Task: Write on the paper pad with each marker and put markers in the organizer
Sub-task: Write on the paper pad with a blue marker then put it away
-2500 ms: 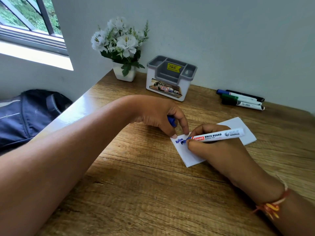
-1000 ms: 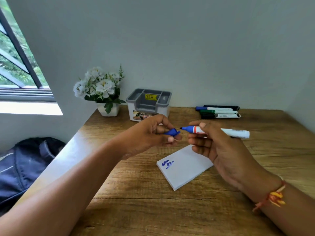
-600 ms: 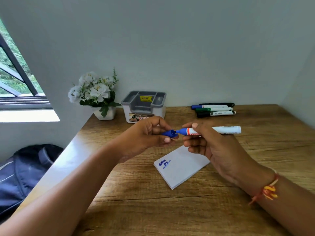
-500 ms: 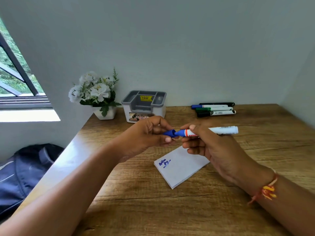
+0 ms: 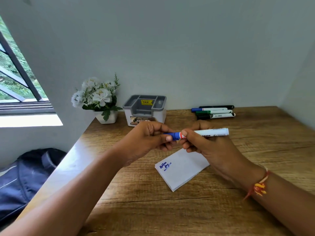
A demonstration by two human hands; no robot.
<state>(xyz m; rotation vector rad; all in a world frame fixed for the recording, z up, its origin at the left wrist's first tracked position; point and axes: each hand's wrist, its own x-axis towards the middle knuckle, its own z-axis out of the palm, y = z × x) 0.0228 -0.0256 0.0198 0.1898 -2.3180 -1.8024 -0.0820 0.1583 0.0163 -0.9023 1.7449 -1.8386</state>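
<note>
In the head view, a whiteboard marker (image 5: 210,133) is held in the air between the two hands, above the wooden table (image 5: 170,210). Its long axis is laid almost level and crosswise, with the capped end turned toward the left hand (image 5: 150,138) and the white tail sticking out past the far side of the right hand (image 5: 209,147). The blue cap (image 5: 175,135) is pinched between the thumb and curled fingers of the left hand and is met by the orange band of the barrel; whether it is fully seated cannot be told. The barrel is gripped by the right hand, whose fingers are curled beneath it while the thumb is pressed on top just behind the band. A red and yellow thread (image 5: 259,186) is worn on the right wrist. Directly below the hands the paper pad (image 5: 180,169) is laid flat and skewed; its far corner is covered by the right hand, and blue handwriting is seen at the corner nearer the left hand. Beyond the left hand the grey and white organizer (image 5: 144,109) is set against the wall, its lower front partly hidden by the knuckles. Beyond the right hand, well apart from it, the loose markers (image 5: 213,111) are laid side by side, parallel to the held one. A pot of white flowers (image 5: 100,101) is placed beside the organizer, and a dark backpack (image 5: 25,176) is seen off the table edge, outside the left forearm.
</note>
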